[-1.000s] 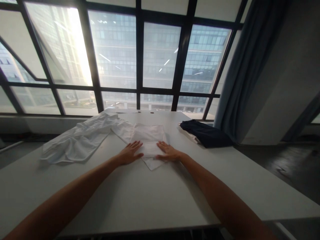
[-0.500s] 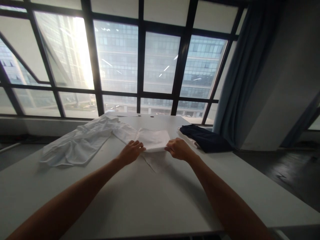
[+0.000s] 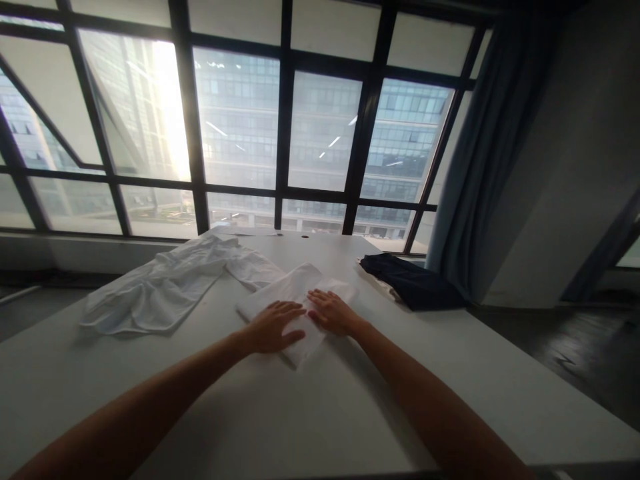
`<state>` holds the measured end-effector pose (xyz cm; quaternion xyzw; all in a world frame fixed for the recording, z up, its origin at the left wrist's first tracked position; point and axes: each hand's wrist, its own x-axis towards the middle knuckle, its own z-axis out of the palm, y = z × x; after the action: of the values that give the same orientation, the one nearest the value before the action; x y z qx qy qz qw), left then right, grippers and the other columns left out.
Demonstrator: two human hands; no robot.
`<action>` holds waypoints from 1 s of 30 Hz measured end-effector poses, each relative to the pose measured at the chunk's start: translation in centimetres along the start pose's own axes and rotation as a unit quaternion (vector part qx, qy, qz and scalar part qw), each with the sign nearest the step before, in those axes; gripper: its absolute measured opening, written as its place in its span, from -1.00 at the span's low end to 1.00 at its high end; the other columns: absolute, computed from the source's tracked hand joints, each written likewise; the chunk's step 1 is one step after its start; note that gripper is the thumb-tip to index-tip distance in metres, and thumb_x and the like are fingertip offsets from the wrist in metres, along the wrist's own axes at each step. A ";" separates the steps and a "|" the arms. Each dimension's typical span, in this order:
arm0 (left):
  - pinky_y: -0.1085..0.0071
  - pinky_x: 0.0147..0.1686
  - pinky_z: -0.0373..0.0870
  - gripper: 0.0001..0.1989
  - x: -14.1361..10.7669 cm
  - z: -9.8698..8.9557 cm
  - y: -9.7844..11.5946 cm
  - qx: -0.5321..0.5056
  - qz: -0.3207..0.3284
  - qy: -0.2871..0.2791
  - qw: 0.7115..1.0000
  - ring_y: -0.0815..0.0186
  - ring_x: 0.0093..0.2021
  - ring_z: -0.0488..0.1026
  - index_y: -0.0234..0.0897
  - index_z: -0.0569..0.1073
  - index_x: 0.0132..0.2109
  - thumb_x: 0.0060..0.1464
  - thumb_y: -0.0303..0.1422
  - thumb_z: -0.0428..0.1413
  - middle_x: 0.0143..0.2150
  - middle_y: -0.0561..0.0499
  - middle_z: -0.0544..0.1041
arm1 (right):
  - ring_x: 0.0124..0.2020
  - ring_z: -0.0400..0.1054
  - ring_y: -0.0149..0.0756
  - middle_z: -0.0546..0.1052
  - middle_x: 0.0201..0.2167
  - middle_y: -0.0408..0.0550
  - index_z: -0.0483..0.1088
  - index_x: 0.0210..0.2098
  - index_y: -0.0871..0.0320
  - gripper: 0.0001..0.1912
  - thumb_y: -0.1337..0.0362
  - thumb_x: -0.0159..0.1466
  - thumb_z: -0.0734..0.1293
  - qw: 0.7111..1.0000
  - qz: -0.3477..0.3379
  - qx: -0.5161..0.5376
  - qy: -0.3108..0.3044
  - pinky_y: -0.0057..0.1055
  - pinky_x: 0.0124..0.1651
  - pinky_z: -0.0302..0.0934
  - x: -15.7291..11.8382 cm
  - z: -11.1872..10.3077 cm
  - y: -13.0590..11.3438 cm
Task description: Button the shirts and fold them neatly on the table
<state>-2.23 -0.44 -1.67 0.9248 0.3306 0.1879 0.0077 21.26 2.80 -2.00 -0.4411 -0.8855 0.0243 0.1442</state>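
A folded white cloth (image 3: 295, 285) lies flat on the white table (image 3: 240, 413), in front of me. My left hand (image 3: 275, 327) rests on its near left part, palm down, with the thumb spread from the fingers. On its right part lies my right hand (image 3: 331, 312), also palm down with fingers stretched out. The two hands nearly meet over the cloth, and neither grips it. Part of the cloth is hidden beneath them.
Rumpled white fabric (image 3: 160, 287) spreads over the table's left side, one end reaching the folded cloth. Dark navy folded fabric (image 3: 413, 281) lies at the right edge, over something lighter. Behind stand windows and a blue curtain (image 3: 465, 167).
Both hands have let go of the cloth's near edge and now lie open on top of it, closer together. The cloth has come down flat, turned at an angle and nearer to me.
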 end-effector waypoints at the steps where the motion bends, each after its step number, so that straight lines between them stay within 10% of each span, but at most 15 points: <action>1: 0.02 0.28 0.00 -0.43 0.0 1.0 0.6 0.003 0.002 -0.026 1.000 0.07 0.34 0.11 -0.12 0.25 0.30 0.25 0.00 -0.09 0.35 -0.10 0.21 | 0.39 -0.11 -0.12 0.09 0.36 0.07 0.11 0.34 0.17 -0.40 0.03 0.39 0.07 1.000 0.026 -0.004 -0.016 -0.06 0.37 -0.26 0.0 0.4 1.4; 10: -0.03 0.32 -0.15 -0.39 0.0 2.5 0.4 -0.008 0.001 -0.088 0.996 0.08 0.41 -0.09 0.00 0.10 0.37 0.27 0.07 -0.23 0.43 -0.03 -0.01 | 0.41 -0.24 -0.12 -0.05 0.40 0.05 0.00 0.37 0.09 -0.36 -0.04 0.40 0.02 0.964 0.243 -0.039 -0.098 0.09 0.35 -0.44 2.4 -0.4 8.1; 14: 0.26 0.29 0.05 -0.42 0.3 1.0 -2.7 -0.032 -0.044 -0.022 0.998 0.23 0.33 0.16 -0.13 0.26 0.30 0.31 0.01 -0.26 0.32 -0.03 0.27 | 0.40 -0.18 -0.18 0.00 0.39 0.06 0.05 0.36 0.09 -0.42 0.05 0.41 0.05 0.991 0.117 -0.051 -0.025 0.01 0.36 -0.37 6.7 -0.4 4.2; 19: 0.01 0.30 -0.07 -0.33 -1.1 1.8 -7.3 0.048 -0.161 -0.012 0.986 0.02 0.40 -0.06 -0.24 0.18 0.34 0.27 0.06 -0.22 0.40 -0.15 0.08 | 0.41 -0.19 -0.22 0.00 0.39 0.03 0.04 0.36 0.08 -0.37 -0.03 0.38 0.08 0.995 -0.058 0.011 -0.086 -0.09 0.38 -0.38 11.6 2.3 0.3; 30: -0.06 0.30 -0.15 -0.27 -1.3 2.1 -6.9 0.047 -0.200 -0.085 0.975 0.00 0.42 -0.17 -0.24 0.04 0.40 0.27 0.09 -0.36 0.43 -0.13 -0.05 | 0.36 -0.08 -0.11 0.08 0.36 0.10 0.13 0.32 0.19 -0.39 -0.02 0.42 0.01 0.979 0.188 0.038 -0.068 -0.23 0.34 -0.25 16.6 4.2 10.6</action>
<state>-6.60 4.44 -5.04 0.8521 0.5152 0.0875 0.0302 18.84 22.74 -3.90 -0.5909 -0.7931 0.1143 0.0933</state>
